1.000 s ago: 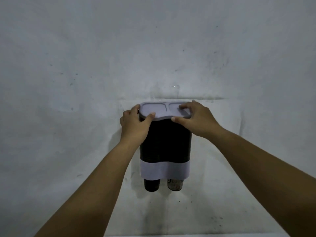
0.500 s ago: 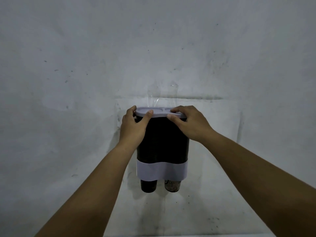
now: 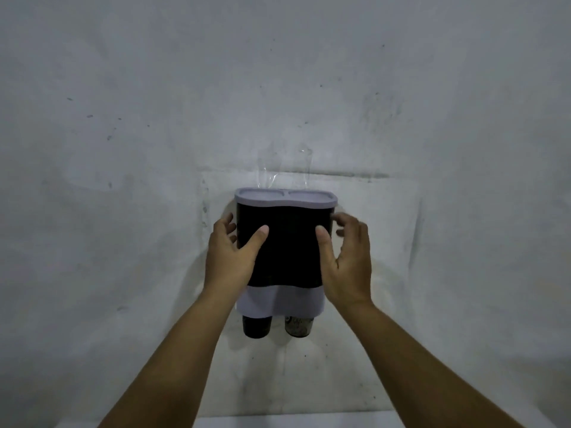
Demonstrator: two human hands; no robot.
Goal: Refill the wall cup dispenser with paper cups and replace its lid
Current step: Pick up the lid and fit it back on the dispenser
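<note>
Dispenser [image 3: 284, 251] hangs on the wall [image 3: 123, 118], dark body, pale lid [image 3: 285, 197] seated flat on top, so lid step looks done. Two cups [image 3: 257, 326] poke out the bottom, ready to pull. Left hand [image 3: 230, 257] and right hand [image 3: 347, 261] flank the body, thumbs on the front face; each grip spread, pinching nothing, probably steadying or checking the fit.

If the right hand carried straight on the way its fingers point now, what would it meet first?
Probably the lid. The right hand points up beside the dispenser, fingertips just under the lid's right overhang. Depth is unclear, so it might pass that edge and meet the wall.
</note>
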